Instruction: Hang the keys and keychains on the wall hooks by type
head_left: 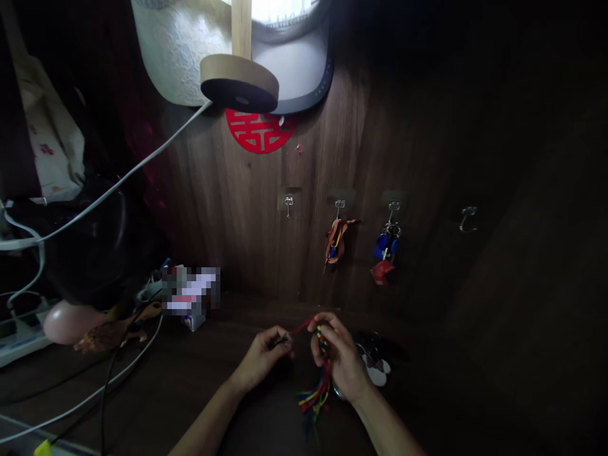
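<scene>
Left hand (260, 358): thumb and fingers pinched together on a small dark piece (282, 341); too small and dim to ID. Right hand (342, 358): fingers curled closed around a multicolour braided cord (322, 342), mostly yellow, green and dark strands.

Braided cord is at the near side of the scene, right of centre, held up over the dark worktop (228, 411). Its loose tassel (316, 396) hangs on the near side of the right hand: red, yellow, blue and green strands. A thin red cord (301, 327) spans the gap between the two hands; how it ties to the small piece can't be told.

Just right of the right hand, on the worktop: a dark bunch with pale tags (377, 370), partly hidden by the hand.

Far side, wood panel (256, 221) with a row of four metal hooks. Second from left carries an orange strap bundle (335, 242), third a key bunch (388, 244) with blue and red parts.

Worktop, left: pink ball (71, 322) beside a brown dried-looking item (102, 335), white cable (118, 383) running near them, small box (194, 318) farther right.
</scene>
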The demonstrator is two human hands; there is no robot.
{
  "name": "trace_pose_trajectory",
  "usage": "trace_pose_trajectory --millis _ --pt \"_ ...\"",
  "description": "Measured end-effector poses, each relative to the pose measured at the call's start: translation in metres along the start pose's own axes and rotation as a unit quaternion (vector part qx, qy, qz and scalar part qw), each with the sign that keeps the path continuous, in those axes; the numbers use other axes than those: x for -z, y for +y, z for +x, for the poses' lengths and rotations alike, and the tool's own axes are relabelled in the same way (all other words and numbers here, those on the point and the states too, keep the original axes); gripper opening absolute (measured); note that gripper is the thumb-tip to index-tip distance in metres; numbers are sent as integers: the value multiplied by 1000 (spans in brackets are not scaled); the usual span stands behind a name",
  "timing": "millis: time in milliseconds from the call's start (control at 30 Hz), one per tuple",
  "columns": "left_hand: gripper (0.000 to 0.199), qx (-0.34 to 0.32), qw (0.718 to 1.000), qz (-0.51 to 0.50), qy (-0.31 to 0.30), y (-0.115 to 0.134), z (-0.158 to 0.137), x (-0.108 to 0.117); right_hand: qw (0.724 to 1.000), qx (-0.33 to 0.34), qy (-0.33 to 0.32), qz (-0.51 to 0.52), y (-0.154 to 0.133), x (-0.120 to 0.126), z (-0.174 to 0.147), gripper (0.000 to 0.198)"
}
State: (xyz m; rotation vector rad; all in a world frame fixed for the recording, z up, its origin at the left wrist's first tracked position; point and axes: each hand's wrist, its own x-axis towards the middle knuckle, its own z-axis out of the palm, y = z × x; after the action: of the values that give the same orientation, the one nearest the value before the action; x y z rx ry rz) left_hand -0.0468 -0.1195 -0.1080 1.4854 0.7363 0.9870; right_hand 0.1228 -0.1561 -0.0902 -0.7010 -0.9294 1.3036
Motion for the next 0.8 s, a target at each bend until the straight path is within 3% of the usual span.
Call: trace_pose_trajectory --millis 167,400,500,800 --pt "27 48 981 -187 -9 -1 3 5 999 1 39 -35 -5 10 6 33" --pt "34 119 917 -374 -69 -1 2 11 997 -4 59 -45 -3 9 9 36" --pt "32 130 910 -386 -72 1 1 13 997 -9 71 -42 -3 10 9 37" --pt "31 112 943 -311 -28 1 1 13 995 -25 85 -49 2 14 11 38"
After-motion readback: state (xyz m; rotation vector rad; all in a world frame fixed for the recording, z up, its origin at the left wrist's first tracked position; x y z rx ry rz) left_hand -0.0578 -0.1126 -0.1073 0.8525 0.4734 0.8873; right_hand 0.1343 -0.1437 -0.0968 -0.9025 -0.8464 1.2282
